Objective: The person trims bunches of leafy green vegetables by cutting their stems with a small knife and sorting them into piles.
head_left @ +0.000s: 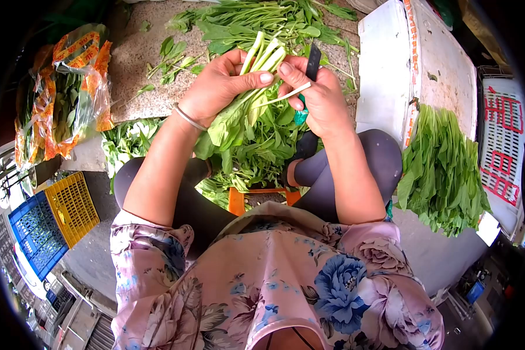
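My left hand [221, 81] is closed around a bunch of leafy greens [230, 125], its pale cut stems pointing up and away from me. My right hand [321, 96] meets the bunch at the stems, with one thin pale stalk [283, 100] angled out beside its thumb. Tucked in the right hand is a flat black tool [314, 61], which looks like a small knife; a teal piece [301, 114] shows below the fingers. The fingers partly hide it. Beneath the hands, loose leaves [256, 151] lie between my knees.
More greens [262, 26] are spread over the stone-like surface [134, 73] ahead. Bagged greens [67, 99] stand at left, near yellow [73, 207] and blue [38, 233] crates. On the right are a white foam box [385, 64], a hanging heap of greens [443, 169] and a white basket [501, 146].
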Motion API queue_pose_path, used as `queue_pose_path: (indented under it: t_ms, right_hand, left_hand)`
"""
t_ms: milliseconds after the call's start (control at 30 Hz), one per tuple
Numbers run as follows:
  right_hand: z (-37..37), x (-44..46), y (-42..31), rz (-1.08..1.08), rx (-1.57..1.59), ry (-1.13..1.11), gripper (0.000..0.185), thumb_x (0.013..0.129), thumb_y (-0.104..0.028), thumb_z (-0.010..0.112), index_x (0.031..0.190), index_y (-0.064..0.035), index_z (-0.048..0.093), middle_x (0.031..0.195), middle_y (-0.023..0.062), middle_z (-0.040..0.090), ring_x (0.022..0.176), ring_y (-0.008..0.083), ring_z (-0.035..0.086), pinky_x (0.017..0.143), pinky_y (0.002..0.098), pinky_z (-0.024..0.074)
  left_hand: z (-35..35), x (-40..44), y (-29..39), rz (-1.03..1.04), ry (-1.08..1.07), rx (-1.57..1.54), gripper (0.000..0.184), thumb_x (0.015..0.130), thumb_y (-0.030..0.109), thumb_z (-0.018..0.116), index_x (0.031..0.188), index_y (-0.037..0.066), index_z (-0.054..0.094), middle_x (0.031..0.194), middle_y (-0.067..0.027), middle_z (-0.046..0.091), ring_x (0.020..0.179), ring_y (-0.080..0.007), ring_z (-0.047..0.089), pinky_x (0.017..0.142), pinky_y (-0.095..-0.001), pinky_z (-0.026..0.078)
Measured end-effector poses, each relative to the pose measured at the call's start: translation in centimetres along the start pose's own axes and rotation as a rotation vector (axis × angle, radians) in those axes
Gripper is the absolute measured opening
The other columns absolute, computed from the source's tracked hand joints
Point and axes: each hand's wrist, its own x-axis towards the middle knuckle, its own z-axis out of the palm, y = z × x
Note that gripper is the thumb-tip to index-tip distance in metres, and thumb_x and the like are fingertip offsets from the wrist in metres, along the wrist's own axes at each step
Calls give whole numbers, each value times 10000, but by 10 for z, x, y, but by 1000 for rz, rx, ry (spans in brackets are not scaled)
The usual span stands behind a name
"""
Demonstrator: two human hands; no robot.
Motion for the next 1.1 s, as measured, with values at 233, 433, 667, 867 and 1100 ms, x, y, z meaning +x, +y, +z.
queue_pose_path:
  t_ms: [233,433,667,867,1100]
  right_hand:
    - [-1,1,3,-13,1,63,306,782,-234,675,967,-4,594,689,8,583,573,46,526,443,149,336]
    - [-4,1,2,-5,85,22,212,807,-179,635,940,-18,596,725,7,573,617,54,532,447,168,353]
    - [-6,4,-1,-48,26,134,205,817,-156,617,963,-16,586,768,26,566,607,68,518,438,178,344]
    - [-12,10,0,-187,-329,303,245,789,-186,665,939,2,618,656,7,552,555,59,507,445,187,342]
    - [-11,10,3,-90,-602,272,212,781,-172,664,915,-10,635,658,1,566,546,49,500,437,187,344]
  left_hand:
    - [8,1,-1,61,83,59,321,732,185,733,900,25,512,774,-34,602,677,-80,556,623,-204,460]
    - [3,1,1,63,88,-36,240,844,175,597,1024,27,538,906,-33,609,784,-83,561,726,-233,465]
    - [-23,9,-3,193,348,77,229,829,197,625,944,16,544,820,-30,605,776,-90,550,728,-235,435]
    - [-37,5,1,690,773,1440,232,841,172,532,1023,34,490,1233,-304,399,1062,-452,474,883,-461,409]
    - [-38,-3,4,-61,550,1717,227,872,145,402,1065,37,452,963,-230,585,907,-354,584,914,-531,356]
